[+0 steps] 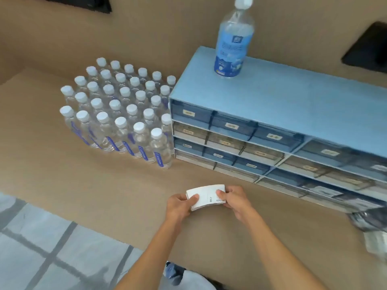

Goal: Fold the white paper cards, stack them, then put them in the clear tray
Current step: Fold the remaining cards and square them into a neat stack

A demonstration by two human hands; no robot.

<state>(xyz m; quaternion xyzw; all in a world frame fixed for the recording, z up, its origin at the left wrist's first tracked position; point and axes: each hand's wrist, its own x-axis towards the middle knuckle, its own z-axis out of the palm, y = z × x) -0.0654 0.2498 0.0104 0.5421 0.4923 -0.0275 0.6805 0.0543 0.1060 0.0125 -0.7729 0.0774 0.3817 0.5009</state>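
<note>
A stack of white paper cards [206, 197] is held just above the brown tabletop, near its front edge. My left hand [180, 207] grips the stack's left end, thumb on top. My right hand [235, 200] grips the right end, its thumb pressing on the top card. The stack bows upward slightly between the two hands, and small print shows on the top card. I cannot make out a clear tray; a blurred clear plastic item [374, 243] lies at the right edge.
A blue drawer cabinet [272, 97] stands behind the hands to the right, with a large water bottle [233, 40] on top. Several small capped water bottles [117, 109] stand in a block at the left. Brown tabletop [104, 185] lies between.
</note>
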